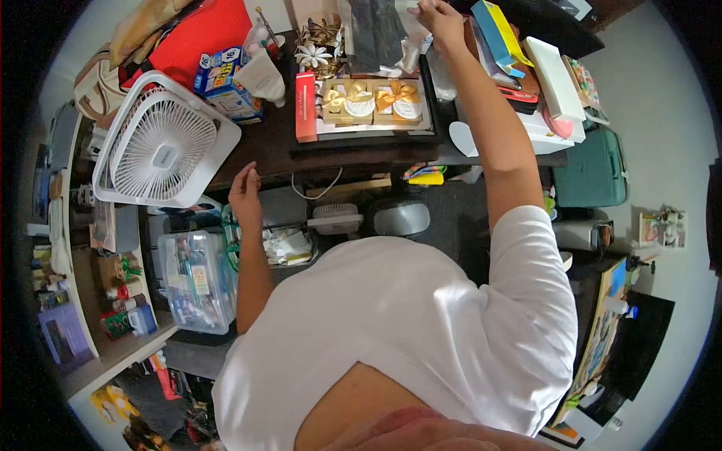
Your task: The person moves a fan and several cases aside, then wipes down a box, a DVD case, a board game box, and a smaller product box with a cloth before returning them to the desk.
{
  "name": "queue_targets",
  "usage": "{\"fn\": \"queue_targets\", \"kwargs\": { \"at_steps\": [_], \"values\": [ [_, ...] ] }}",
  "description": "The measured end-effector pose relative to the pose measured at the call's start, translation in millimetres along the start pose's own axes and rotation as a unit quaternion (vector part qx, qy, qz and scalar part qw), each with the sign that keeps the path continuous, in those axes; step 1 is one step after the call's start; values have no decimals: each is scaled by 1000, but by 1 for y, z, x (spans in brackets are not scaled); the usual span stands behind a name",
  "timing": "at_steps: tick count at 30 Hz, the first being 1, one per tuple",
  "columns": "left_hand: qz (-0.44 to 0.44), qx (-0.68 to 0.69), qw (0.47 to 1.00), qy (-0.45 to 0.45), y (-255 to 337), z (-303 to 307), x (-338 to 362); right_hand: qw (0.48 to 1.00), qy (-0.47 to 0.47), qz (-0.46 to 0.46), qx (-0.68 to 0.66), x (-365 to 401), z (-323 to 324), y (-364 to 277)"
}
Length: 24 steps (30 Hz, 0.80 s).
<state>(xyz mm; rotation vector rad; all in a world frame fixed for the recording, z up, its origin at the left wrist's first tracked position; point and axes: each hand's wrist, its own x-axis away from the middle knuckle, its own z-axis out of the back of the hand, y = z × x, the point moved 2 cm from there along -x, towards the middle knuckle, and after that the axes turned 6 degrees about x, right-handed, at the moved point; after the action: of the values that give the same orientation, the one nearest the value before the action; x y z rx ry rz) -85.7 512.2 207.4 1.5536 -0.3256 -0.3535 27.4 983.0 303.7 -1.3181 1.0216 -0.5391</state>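
Note:
At the top, my right hand (pixel 441 21) reaches over the desk with its fingers closed on the edge of a clear plastic bag (pixel 376 34) with dark contents. Below the bag, a flat box (pixel 306 109) with a red end holds two small boxes with gold ribbon bows (pixel 372 102) and round white labels. White and bronze-coloured flower shapes (pixel 313 55) lie left of the bag. My left hand (pixel 247 183) hangs at the desk's front edge, loosely curled with fingers a little apart and nothing in them, right of the white fan.
A white fan (pixel 165 146) and a blue box (pixel 228 84) stand on the left. Blue-yellow (pixel 496 34) and white boxes (pixel 553 79) lie at the right. Shelves (pixel 83 301), a clear storage bin (pixel 197 282) and a green case (pixel 592 167) surround the body.

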Motion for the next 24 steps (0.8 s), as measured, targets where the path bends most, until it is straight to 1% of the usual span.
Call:
{"fn": "queue_targets", "kwargs": {
  "at_steps": [2, 3, 5, 9, 10, 11, 12, 13, 14, 15, 16, 17, 18, 19, 20, 22, 23, 24],
  "values": [
    [-15, -6, 1000, -23, 6, 0, -4, 990, -8, 6, -139, 9, -7, -6],
    [-29, 3, 999, -42, 8, -3, -9, 993, -14, 6, -120, 12, -9, -10],
    [-51, 9, 996, -72, 16, -12, -18, 991, -24, 0, -132, 26, -14, -25],
    [-88, -7, 990, -109, 48, -52, -25, 989, -39, 5, -145, 33, -24, -42],
    [-95, 1, 986, -138, 51, -66, -28, 999, -27, 33, 9, 39, -17, -51],
    [-105, 3, 983, -152, 55, -74, -31, 986, -26, 66, 153, 52, -14, -70],
    [-69, 38, 981, -176, 56, -83, -32, 978, -17, 28, 208, 71, -14, -90],
    [-89, 32, 977, -191, 58, -92, -36, 997, -44, -12, 57, 74, -12, -89],
    [-186, -1, 960, -212, 60, -101, -38, 999, -29, -12, 24, 83, -15, -99],
    [-195, -65, 952, -228, 68, -110, -37, 1000, -14, -12, -9, 91, -18, -109],
    [-163, 3, 955, -249, 31, -128, -47, 999, 2, -11, -42, 99, -19, -118],
    [-144, 111, 942, -281, 63, -129, -29, 996, -32, -38, -72, 105, -21, -130],
    [-87, 151, 883, -436, 66, -142, -34, 991, -95, -46, -80, 97, -7, -123],
    [-228, -17, 940, -252, 63, -144, -21, 988, -121, -14, -99, 109, -17, -129],
    [-206, 27, 928, -310, 71, -143, -15, 984, -137, 20, -116, 122, -27, -137],
    [-143, 109, 890, -419, 88, -140, -4, 985, -124, -49, -114, 143, -46, -146],
    [-170, 119, 914, -348, 75, -136, -3, 977, -148, -66, -141, 152, -60, -155],
    [-195, 130, 932, -277, 75, -126, -2, 968, -171, -84, -164, 161, -75, -166]
  ]
}}
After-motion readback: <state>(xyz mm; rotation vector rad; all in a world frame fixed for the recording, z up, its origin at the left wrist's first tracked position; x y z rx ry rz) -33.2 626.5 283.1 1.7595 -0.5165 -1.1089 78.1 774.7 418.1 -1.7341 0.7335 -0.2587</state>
